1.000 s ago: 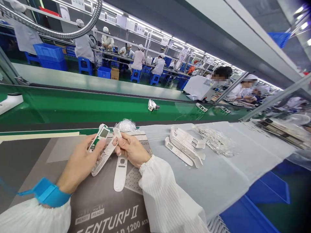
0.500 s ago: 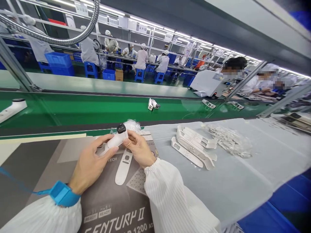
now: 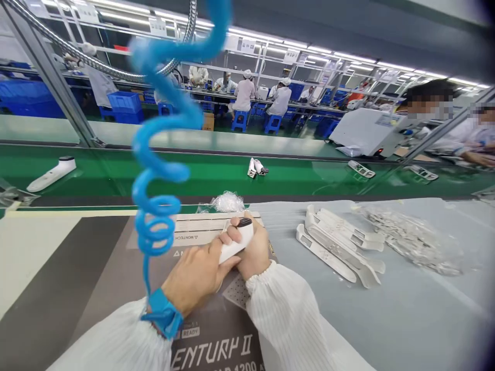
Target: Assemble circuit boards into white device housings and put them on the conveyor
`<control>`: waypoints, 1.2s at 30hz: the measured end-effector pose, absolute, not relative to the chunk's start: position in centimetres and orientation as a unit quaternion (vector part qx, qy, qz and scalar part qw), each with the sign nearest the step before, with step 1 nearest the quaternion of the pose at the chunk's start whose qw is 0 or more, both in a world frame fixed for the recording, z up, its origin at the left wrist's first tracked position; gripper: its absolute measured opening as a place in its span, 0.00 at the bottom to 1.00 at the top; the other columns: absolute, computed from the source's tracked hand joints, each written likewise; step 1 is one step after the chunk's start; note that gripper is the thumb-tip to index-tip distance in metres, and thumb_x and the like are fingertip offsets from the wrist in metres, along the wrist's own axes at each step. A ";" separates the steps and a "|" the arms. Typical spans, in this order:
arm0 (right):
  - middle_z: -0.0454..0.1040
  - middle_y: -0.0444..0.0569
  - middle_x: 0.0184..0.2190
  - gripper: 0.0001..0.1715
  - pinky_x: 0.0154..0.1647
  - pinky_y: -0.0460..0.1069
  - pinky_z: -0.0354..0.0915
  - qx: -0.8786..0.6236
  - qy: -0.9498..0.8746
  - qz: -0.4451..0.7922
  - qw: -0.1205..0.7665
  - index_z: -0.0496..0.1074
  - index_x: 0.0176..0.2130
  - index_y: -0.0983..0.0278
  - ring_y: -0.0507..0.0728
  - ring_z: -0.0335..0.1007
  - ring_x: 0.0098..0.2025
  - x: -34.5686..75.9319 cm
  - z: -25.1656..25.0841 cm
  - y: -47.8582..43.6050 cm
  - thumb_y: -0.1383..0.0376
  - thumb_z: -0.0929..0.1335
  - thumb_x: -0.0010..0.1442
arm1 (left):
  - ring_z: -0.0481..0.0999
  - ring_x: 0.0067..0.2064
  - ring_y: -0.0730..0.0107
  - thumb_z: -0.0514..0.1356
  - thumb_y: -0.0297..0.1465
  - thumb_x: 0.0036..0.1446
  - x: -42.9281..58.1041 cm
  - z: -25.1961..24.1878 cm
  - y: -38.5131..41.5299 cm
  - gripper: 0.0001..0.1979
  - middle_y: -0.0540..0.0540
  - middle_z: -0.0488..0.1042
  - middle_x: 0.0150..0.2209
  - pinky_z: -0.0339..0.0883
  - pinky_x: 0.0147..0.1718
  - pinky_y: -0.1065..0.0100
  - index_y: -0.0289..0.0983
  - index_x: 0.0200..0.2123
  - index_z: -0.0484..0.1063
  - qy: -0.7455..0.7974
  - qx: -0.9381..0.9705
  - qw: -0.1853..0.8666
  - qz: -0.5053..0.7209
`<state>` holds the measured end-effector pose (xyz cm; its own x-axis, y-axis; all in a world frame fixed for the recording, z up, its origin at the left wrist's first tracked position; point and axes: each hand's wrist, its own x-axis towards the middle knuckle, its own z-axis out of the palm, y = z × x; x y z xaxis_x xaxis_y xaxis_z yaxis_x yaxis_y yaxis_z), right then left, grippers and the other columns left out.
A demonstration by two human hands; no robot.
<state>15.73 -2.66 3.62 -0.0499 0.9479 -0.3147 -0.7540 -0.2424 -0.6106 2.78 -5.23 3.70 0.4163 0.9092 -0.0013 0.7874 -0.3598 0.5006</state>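
Note:
A white handheld device housing (image 3: 235,245) with a black ribbed cap is gripped between my two hands above the printed grey box (image 3: 104,288). My left hand (image 3: 195,273) is closed round its near side, with fingers over the top and thumb along the lower edge. My right hand (image 3: 258,252) wraps the far side, and its fingers are mostly hidden behind the housing. A blue wrist strap (image 3: 164,313) is on my left wrist, its coiled blue cord (image 3: 154,201) rising in front of the view. Crumpled clear plastic (image 3: 229,202) lies just beyond my hands.
On the right, several white shell pieces (image 3: 332,242) lie stacked on the grey sheet (image 3: 390,319), beside a clear bag of small parts (image 3: 413,239). The green conveyor (image 3: 209,172) carries a white housing (image 3: 54,174) and other parts (image 3: 257,168). A metal post (image 3: 58,82) stands at left.
My hands have closed together round the housing and turned it. The flat white cover that lay on the box no longer shows. The view has shifted left, and the blue coil has swung in.

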 end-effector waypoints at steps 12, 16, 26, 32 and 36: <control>0.76 0.48 0.35 0.16 0.49 0.53 0.70 -0.297 -0.271 0.721 0.564 0.72 0.35 0.61 0.58 0.72 0.48 13.6 2.8 -4.0 0.54 0.74 0.54 | 0.71 0.58 0.56 0.49 0.41 0.68 2.0 3.2 -4.7 0.20 0.39 0.71 0.57 0.66 0.53 0.58 0.39 0.58 0.64 0.493 0.780 0.126 0.364; 0.76 0.51 0.39 0.22 0.50 0.55 0.69 -0.316 -0.284 0.719 0.550 0.74 0.40 0.63 0.59 0.72 0.47 13.6 2.6 -3.9 0.49 0.73 0.55 | 0.73 0.55 0.56 0.51 0.43 0.67 1.5 3.9 -4.7 0.21 0.42 0.72 0.57 0.68 0.49 0.58 0.43 0.60 0.63 0.498 0.781 0.171 0.336; 0.77 0.50 0.37 0.24 0.40 0.51 0.61 -0.613 -0.452 0.257 0.594 0.73 0.39 0.62 0.57 0.68 0.37 16.0 1.8 -2.5 0.45 0.64 0.62 | 0.77 0.28 0.67 0.59 0.44 0.58 -8.2 7.1 7.4 0.20 0.49 0.77 0.29 0.65 0.28 0.69 0.34 0.46 0.70 0.685 0.635 0.203 0.293; 0.73 0.49 0.34 0.16 0.40 0.51 0.59 -0.596 -0.510 0.185 0.592 0.71 0.39 0.62 0.57 0.66 0.35 15.6 1.3 -2.6 0.54 0.62 0.67 | 0.76 0.44 0.64 0.59 0.40 0.63 -7.4 8.1 14.7 0.16 0.43 0.75 0.44 0.71 0.45 0.57 0.32 0.45 0.72 0.713 0.652 0.103 0.237; 0.72 0.49 0.34 0.12 0.40 0.52 0.59 -0.570 -0.525 0.149 0.614 0.70 0.38 0.61 0.57 0.65 0.36 15.4 1.2 -2.3 0.59 0.61 0.68 | 0.71 0.54 0.57 0.59 0.39 0.63 -0.3 7.7 18.4 0.18 0.40 0.70 0.54 0.66 0.53 0.49 0.34 0.52 0.70 0.658 0.724 0.083 0.189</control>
<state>15.38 -2.34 1.22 0.4056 0.7810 0.4749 0.4160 0.3049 -0.8567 -0.32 18.43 7.70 0.0631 0.9845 0.1636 0.9215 -0.1204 0.3693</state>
